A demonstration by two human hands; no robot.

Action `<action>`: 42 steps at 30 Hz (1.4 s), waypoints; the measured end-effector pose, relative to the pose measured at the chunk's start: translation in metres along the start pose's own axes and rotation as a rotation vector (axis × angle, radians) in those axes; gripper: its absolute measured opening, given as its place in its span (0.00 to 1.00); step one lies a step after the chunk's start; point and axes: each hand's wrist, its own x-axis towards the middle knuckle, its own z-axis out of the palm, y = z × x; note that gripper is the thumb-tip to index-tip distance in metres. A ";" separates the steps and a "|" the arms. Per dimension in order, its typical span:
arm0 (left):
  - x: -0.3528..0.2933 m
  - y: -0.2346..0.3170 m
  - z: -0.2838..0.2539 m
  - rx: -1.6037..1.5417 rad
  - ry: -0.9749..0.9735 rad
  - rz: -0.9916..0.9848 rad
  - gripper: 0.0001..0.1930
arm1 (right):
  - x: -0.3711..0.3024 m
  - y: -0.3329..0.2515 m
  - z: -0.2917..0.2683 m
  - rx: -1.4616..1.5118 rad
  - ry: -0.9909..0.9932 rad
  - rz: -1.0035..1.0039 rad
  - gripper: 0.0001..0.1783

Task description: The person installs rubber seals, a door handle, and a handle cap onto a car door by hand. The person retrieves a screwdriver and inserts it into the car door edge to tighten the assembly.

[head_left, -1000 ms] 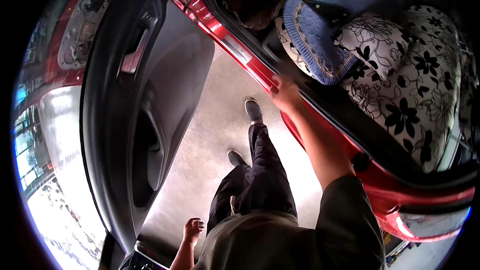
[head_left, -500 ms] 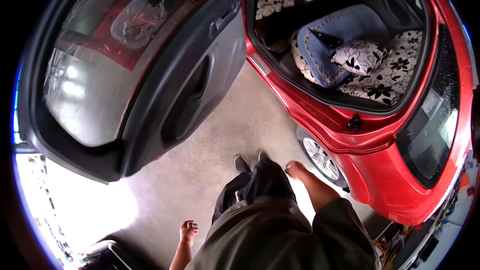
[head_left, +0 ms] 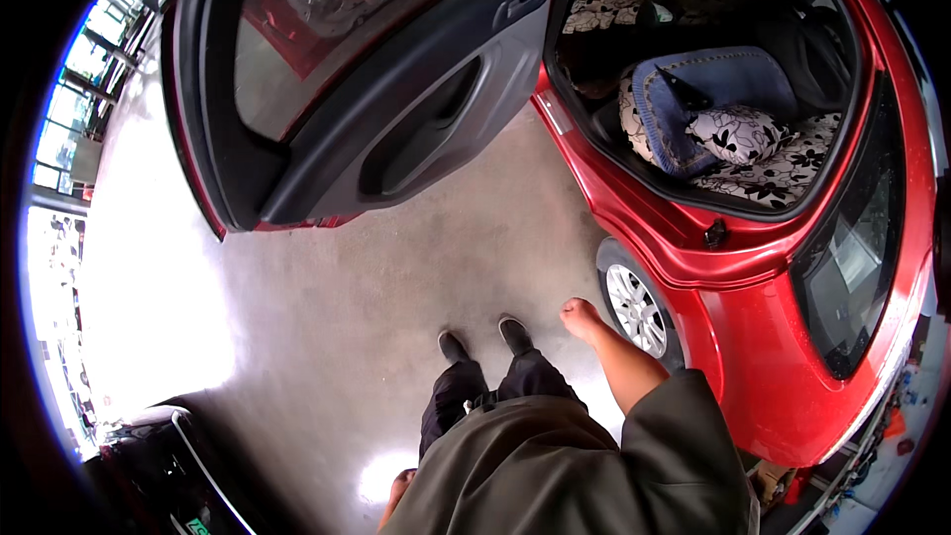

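My right hand (head_left: 580, 317) hangs over the floor beside the rear wheel (head_left: 636, 297) of a red car (head_left: 723, 337). Its fingers are curled in, with nothing showing in them, and it is apart from the wheel. Low in the picture, my left hand (head_left: 400, 483) is at my left side, mostly covered by my dark shirt, so its fingers cannot be made out. Ahead of me the car's rear door (head_left: 426, 129) stands wide, its grey inner panel facing me. Neither hand touches the door or the body.
Through the doorway show flowered seat covers (head_left: 822, 144), a blue quilted mat (head_left: 728, 74) and a flowered cushion (head_left: 738, 134). A door latch striker (head_left: 715, 233) sits on the frame. A black shiny vehicle (head_left: 168, 471) stands at lower left. Concrete floor (head_left: 396, 277) lies around my feet.
The door and car have shifted in view as I moved back and turned. My left hand has dropped lower, mostly behind my shirt. My right hand has moved slightly up, and my feet stand apart.
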 end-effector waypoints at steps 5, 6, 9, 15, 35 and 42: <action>0.011 -0.045 -0.052 -0.061 0.045 -0.051 0.19 | -0.007 -0.072 0.035 -0.179 -0.133 -0.113 0.18; 0.019 -0.049 -0.062 -0.033 0.036 -0.031 0.19 | -0.009 -0.081 0.045 -0.183 -0.125 -0.109 0.18; 0.047 -0.065 -0.104 0.038 0.015 0.026 0.18 | -0.009 -0.115 0.084 -0.080 -0.096 -0.159 0.16; 0.109 -0.078 -0.245 0.250 0.007 0.117 0.18 | -0.027 -0.218 0.157 -0.061 -0.132 -0.078 0.17; 0.309 0.119 -0.428 0.560 -0.201 0.642 0.13 | -0.040 -0.333 0.229 0.428 0.378 0.022 0.16; 0.393 0.280 -0.464 0.844 -0.344 0.625 0.14 | -0.122 -0.274 0.323 0.170 0.759 -0.119 0.12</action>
